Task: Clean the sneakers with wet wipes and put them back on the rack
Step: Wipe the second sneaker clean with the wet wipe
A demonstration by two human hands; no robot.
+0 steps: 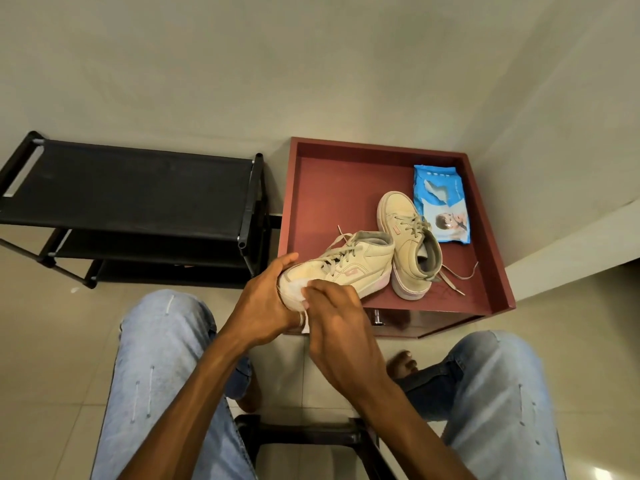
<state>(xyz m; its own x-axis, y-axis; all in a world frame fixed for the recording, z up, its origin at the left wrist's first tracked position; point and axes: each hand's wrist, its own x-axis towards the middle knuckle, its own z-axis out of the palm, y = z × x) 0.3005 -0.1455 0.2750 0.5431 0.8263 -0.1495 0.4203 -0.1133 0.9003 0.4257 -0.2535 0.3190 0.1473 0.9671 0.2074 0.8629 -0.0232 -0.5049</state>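
wiping sneaker 1 [346, 266] | left hand [265, 306] gripping its toe | right hand [334, 315] pinching wipe [294, 293] | sneaker 2 [410, 244] beyond right hand | rack [131, 188]: 0 returned

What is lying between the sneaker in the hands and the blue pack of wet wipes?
The other sneaker, standing on the red table; the head view shows it.
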